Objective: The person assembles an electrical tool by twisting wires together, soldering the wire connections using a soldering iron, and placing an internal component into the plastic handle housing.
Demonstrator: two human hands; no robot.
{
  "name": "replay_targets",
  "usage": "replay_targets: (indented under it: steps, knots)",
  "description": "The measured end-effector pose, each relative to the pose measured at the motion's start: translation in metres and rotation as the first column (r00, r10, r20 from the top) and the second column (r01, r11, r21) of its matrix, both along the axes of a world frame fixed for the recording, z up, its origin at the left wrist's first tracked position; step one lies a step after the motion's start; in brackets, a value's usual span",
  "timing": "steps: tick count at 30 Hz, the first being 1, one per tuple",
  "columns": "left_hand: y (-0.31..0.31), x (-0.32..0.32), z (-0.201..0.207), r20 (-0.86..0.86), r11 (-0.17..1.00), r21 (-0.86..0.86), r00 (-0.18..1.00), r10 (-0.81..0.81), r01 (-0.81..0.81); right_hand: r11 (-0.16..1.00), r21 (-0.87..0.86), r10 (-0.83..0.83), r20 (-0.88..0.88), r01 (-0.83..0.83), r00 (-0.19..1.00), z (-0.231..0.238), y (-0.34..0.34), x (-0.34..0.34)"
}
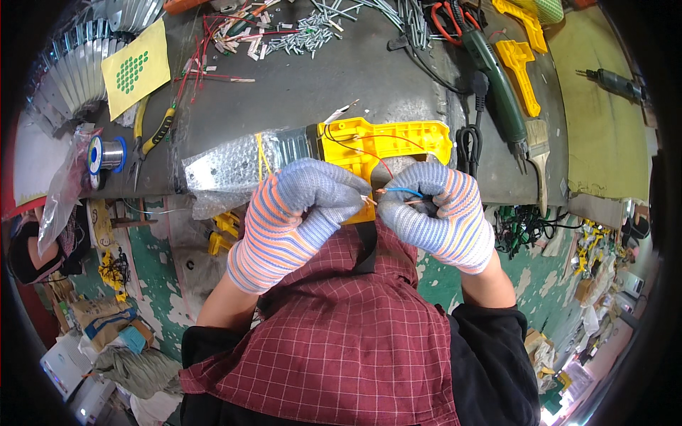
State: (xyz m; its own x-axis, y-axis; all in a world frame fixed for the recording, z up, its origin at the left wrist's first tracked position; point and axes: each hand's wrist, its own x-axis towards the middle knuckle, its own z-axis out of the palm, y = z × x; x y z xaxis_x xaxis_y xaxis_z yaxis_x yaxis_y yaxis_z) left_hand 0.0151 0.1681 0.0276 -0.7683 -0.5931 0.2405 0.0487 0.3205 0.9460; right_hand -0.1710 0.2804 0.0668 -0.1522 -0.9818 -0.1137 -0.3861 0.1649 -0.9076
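Observation:
A yellow plastic tool housing (419,135) lies before me at the table's near edge, with its inside facing up and thin red wires across it. Its dark cylindrical body (297,142) runs left into bubble wrap (220,170) held by a yellow band. Both my hands wear striped knit gloves. My left hand (298,213) pinches a thin wire end with a coppery tip, just over the housing's lower part. Close by, my right hand (440,216) is closed round a blue wire (403,189) with a bare copper end. The fingertips are a small gap apart.
Screws (312,35) and red wire pieces lie at the back. Left are pliers (153,138), a solder spool (106,154) and a yellow card (136,69). At right lie a green power tool (497,85), a brush (538,153) and yellow housing parts (518,67).

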Motion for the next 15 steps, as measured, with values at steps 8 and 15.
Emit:
replay_targets:
  steps: [8, 15]
  knots:
    - [-0.0058, -0.0001, 0.0011, 0.042, 0.964, -0.257, 0.997, -0.060, 0.069, 0.998, 0.055, 0.043, -0.009, -0.042, 0.999, 0.0004, -0.0050, -0.0005]
    - [-0.0026, -0.0006, -0.0078, -0.011, 0.997, -0.054, 0.998, -0.061, 0.060, 0.993, 0.110, 0.048, -0.027, -0.045, 0.998, -0.0067, -0.0080, -0.0023]
